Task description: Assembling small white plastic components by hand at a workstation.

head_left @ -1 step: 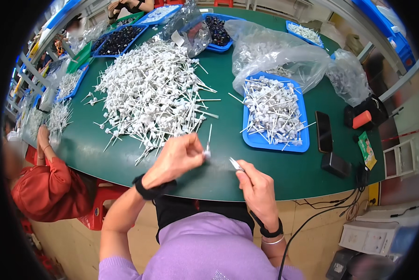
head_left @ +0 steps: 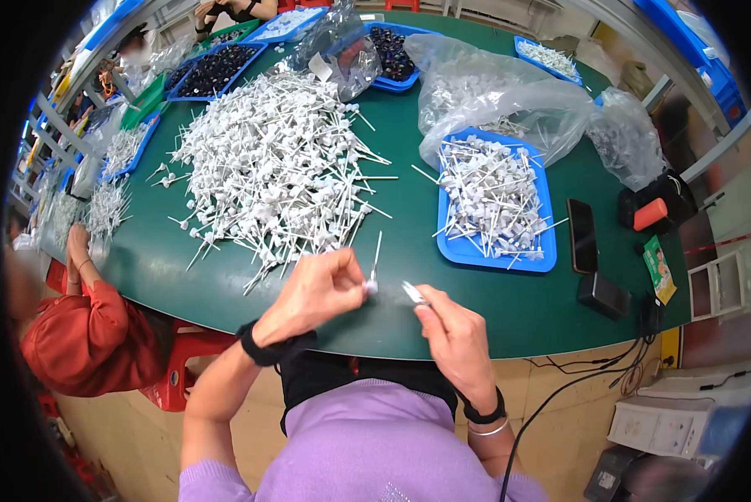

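Pinching a white stick part [head_left: 374, 266] is the left hand [head_left: 317, 293]: thumb and fingers pressed together on its capped lower end, thin stem pointing up, held just above the near edge of the green table [head_left: 409, 217]; right hand [head_left: 455, 339] is closed on a small clear piece [head_left: 412, 292], fingertips pinched together w/ the piece's tip aimed at the cap; the two parts are near but apart, a small gap seen betw. them.

Step in hand, judged: the two pieces are being brought together for fitting, not yet joined; next move calls for the clear piece to be lined up w/ the cap end and pushed on straight, stem kept steady; exact shape of the mating ends too small to tell.

Big heap of white sticks [head_left: 279, 171] lies on the table ahead-left, near the left hand; blue tray [head_left: 544, 243] w/ more sticks sits ahead-right; clear bags [head_left: 509, 100] behind the tray; phone [head_left: 581, 235] just right of the tray; dark-part trays at the far edge. Co-worker in a red sleeve [head_left: 87, 335] is seated at left, hands on the table edge, well apart from the wearer's hands.
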Tool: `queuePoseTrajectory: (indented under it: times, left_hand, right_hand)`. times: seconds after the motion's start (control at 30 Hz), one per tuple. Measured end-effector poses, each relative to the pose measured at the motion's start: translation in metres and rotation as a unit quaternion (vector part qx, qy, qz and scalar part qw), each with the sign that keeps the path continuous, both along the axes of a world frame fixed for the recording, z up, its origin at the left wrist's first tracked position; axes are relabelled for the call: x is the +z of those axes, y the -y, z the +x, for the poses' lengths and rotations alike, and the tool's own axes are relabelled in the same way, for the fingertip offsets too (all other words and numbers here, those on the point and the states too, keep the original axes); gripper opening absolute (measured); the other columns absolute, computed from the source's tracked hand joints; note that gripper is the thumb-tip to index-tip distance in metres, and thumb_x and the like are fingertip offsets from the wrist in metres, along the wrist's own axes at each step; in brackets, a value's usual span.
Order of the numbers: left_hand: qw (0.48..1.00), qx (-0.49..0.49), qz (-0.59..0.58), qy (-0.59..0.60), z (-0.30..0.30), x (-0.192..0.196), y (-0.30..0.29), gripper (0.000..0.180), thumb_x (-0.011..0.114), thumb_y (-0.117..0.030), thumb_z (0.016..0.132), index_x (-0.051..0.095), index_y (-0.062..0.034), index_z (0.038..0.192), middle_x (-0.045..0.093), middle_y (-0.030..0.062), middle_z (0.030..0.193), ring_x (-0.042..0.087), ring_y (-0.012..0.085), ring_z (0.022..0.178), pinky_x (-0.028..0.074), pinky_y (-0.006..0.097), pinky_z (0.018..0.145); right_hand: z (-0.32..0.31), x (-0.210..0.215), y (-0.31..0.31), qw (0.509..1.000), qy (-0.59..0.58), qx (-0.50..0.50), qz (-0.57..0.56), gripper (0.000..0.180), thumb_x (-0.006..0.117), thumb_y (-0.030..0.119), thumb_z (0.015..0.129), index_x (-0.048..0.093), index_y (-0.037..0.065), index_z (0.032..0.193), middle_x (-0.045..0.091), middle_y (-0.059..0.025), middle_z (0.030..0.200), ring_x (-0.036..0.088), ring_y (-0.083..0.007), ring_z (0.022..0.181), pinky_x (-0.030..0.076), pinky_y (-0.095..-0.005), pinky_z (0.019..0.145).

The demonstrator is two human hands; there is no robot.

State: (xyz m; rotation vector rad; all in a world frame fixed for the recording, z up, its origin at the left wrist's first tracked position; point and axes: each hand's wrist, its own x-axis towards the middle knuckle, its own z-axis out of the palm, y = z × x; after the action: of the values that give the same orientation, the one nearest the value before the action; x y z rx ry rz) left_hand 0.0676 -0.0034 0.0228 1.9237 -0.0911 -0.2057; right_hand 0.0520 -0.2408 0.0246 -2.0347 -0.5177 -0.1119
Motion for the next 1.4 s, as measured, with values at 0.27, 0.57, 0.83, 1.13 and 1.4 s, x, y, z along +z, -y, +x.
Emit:
queuePoseTrajectory:
  times: [0.27, 0.57, 0.83, 1.13, 1.4]
  left_hand:
    - [0.964, 0.083, -0.24, -0.074, -0.052, -0.013, -0.014, 0.015, 0.07, 0.0, 0.089, 0.064, 0.0011, 0.102, 0.07, 0.0078, 0.098, 0.067, 0.0092, 0.085, 0.056, 0.023, 0.074]
    - [0.928, 0.159, -0.317, -0.11, -0.063, -0.018, -0.014, 0.021, 0.063, -0.005, 0.096, 0.066, 0.0014, 0.116, 0.07, 0.0113, 0.106, 0.071, 0.0157, 0.09, 0.06, 0.026, 0.071]
    - [0.928, 0.155, -0.328, -0.089, -0.064, -0.023, -0.007, 0.029, 0.062, -0.006, 0.097, 0.062, 0.0044, 0.124, 0.072, 0.0135, 0.107, 0.071, 0.0176, 0.095, 0.058, 0.026, 0.078]
    - [0.925, 0.187, -0.321, -0.082, -0.066, -0.028, -0.004, 0.028, 0.069, -0.008, 0.093, 0.066, 0.003, 0.119, 0.073, 0.0122, 0.105, 0.071, 0.0159, 0.092, 0.057, 0.025, 0.075]
    - [0.916, 0.211, -0.335, -0.063, -0.068, -0.031, -0.001, 0.026, 0.07, -0.006, 0.093, 0.066, 0.0046, 0.116, 0.073, 0.013, 0.104, 0.072, 0.0168, 0.091, 0.057, 0.025, 0.074]
  right_hand:
    - [-0.016, -0.016, -0.054, 0.995, 0.031, 0.091, -0.008, 0.033, 0.064, 0.009, 0.093, 0.057, 0.008, 0.125, 0.066, -0.016, 0.085, 0.065, -0.0374, 0.07, 0.051, -0.0447, 0.058]
    - [-0.017, -0.007, -0.054, 0.995, 0.04, 0.085, -0.011, 0.027, 0.063, 0.011, 0.095, 0.059, 0.005, 0.121, 0.067, -0.0156, 0.084, 0.066, -0.0367, 0.068, 0.05, -0.0438, 0.056]
    - [-0.013, -0.013, -0.058, 0.992, 0.06, 0.066, -0.086, 0.025, 0.063, 0.013, 0.095, 0.061, 0.008, 0.119, 0.065, -0.0129, 0.081, 0.064, -0.0344, 0.063, 0.049, -0.0418, 0.053]
    - [-0.015, -0.002, -0.064, 0.984, 0.077, 0.074, -0.143, 0.025, 0.064, 0.012, 0.094, 0.06, 0.01, 0.118, 0.057, -0.0105, 0.071, 0.061, -0.0329, 0.056, 0.047, -0.0421, 0.049]
    - [-0.018, -0.003, -0.065, 0.982, 0.077, 0.07, -0.159, 0.03, 0.064, 0.011, 0.093, 0.06, 0.01, 0.123, 0.057, -0.0107, 0.072, 0.061, -0.0323, 0.055, 0.047, -0.0416, 0.048]
